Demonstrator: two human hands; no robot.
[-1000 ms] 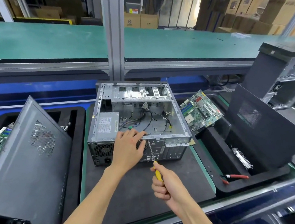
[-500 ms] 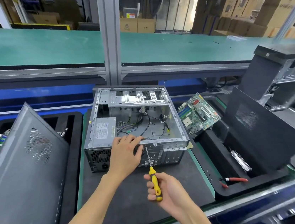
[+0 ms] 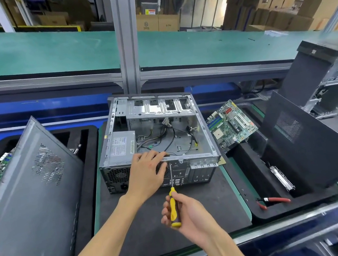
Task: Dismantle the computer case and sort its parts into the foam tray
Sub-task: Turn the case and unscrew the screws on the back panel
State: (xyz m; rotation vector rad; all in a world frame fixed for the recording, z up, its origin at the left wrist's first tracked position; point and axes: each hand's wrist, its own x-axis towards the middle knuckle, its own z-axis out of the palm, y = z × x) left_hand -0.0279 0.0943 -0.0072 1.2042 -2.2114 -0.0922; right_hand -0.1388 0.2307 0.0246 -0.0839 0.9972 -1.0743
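An opened computer case [image 3: 156, 138] lies on a dark mat at bench centre, a foam tray [image 3: 253, 183] just right; a left hand [image 3: 148, 173] rests flat on its near edge while the right hand [image 3: 185, 213] grips a yellow screwdriver [image 3: 173, 206], tip against the rear panel

brown cardboard boxes [image 3: 288, 0] stood stacked behind a green conveyor belt [image 3: 48, 51], beside a grey metal post [image 3: 126, 37].
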